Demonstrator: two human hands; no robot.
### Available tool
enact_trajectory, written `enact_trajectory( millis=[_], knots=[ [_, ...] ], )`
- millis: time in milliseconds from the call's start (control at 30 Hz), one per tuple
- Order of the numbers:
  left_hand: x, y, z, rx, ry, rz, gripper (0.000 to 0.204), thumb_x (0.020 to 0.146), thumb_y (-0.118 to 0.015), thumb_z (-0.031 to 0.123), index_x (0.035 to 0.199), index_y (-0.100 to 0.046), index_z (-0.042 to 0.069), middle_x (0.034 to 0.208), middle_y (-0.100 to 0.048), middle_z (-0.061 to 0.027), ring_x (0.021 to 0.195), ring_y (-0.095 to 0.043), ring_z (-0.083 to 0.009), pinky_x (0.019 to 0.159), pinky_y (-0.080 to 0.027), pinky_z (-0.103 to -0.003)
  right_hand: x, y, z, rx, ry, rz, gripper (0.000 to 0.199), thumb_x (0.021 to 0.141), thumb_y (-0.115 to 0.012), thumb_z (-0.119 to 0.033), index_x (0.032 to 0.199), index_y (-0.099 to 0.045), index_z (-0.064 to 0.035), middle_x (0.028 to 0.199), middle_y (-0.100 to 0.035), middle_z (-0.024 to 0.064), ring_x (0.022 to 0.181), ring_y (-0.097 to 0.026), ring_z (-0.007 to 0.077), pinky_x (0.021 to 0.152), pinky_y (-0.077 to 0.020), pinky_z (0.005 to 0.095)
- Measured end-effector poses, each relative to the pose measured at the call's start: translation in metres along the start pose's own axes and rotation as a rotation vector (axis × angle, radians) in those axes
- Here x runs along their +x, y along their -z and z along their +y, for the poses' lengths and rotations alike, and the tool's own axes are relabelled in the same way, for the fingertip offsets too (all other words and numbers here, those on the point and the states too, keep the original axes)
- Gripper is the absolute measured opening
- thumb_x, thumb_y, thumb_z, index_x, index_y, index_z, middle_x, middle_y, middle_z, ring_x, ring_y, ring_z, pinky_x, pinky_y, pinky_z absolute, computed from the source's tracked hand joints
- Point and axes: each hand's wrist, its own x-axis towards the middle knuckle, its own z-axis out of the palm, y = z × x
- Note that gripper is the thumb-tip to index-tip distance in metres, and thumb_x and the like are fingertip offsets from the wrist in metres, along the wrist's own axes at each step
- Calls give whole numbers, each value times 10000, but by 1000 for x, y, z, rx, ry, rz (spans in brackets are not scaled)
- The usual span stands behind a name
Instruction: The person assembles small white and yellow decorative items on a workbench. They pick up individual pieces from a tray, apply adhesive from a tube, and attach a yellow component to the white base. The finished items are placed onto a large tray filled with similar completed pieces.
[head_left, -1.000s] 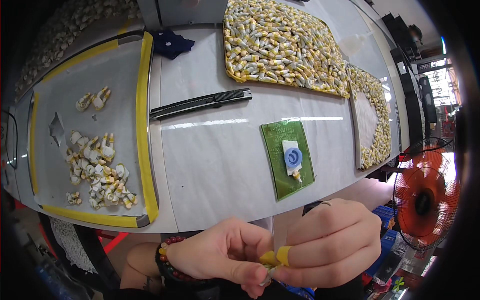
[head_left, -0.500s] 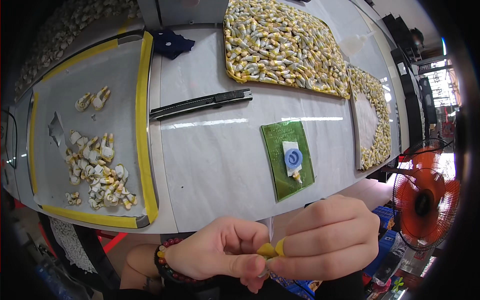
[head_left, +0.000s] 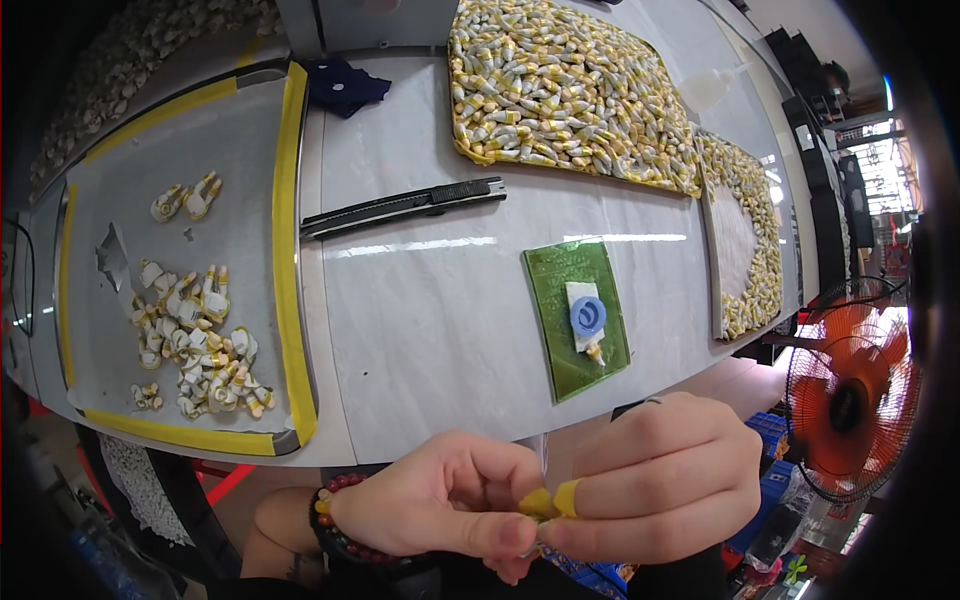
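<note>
Pinched between the fingertips of both hands is one small pale piece, mostly hidden by the fingers; its shape is too covered to tell. Left hand has thumb and index drawn together on it, the other fingers curled; right hand closes in from the other side, thumb tip against the same spot, knuckles up. Yellow covers wrap a fingertip on each hand, nearly touching. Beads ring the left wrist.

Both hands hang on the person's side of the table's near edge, the right hand's knuckles overlapping that edge in the view. Bare white tabletop runs from the left tray across to the green mat, and from the knife down to the near edge, leaving wide room to move. The mat lies tilted, its lower corner near the table edge; on it sit a white pad, a blue disc and a small yellow-tipped bit.

Yellow tape borders the left tray, with a heap of pieces well inside and a silvery scrap beyond. Packed pieces fill the far tray out to its rim. The right tray holds more, around a bare patch along its left wall.
</note>
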Motion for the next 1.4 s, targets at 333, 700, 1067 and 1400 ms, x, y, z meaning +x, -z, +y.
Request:
enact_trajectory(
  millis=[333,700,1067,1400],
  knots=[
    [-4,-13,3,161,-277,193,407,787,-753,181,1058,-576,-66,933,-649,-94,835,-623,-134,765,-485,-248,-6,-6,-17,-221,-147,54,147,673,-679,-61,816,-710,-44,723,-624,28,595,-547,129,467,-391,211],
    [6,-9,-20,824,-819,373,194,794,-657,98,921,-614,-43,811,-668,-89,676,-617,-91,617,-478,-199,-3,-6,-38,-366,-243,-12,177,659,-689,-88,833,-703,-55,743,-622,21,610,-529,127,499,-397,225],
    [1,-10,0,1027,-764,406,188,677,-687,25,857,-647,-13,696,-640,-81,558,-615,-134,533,-484,-228,-5,-13,-27,-444,13,102,212,601,-712,-54,791,-658,24,706,-620,105,577,-566,202,448,-437,251],
    [6,-10,-3,1016,-815,459,136,675,-691,46,757,-587,14,662,-590,-75,524,-562,-148,495,-445,-236,1,-24,-30,-428,-77,191,211,634,-681,-77,818,-667,27,727,-627,109,594,-570,199,457,-443,257]
  ],
)
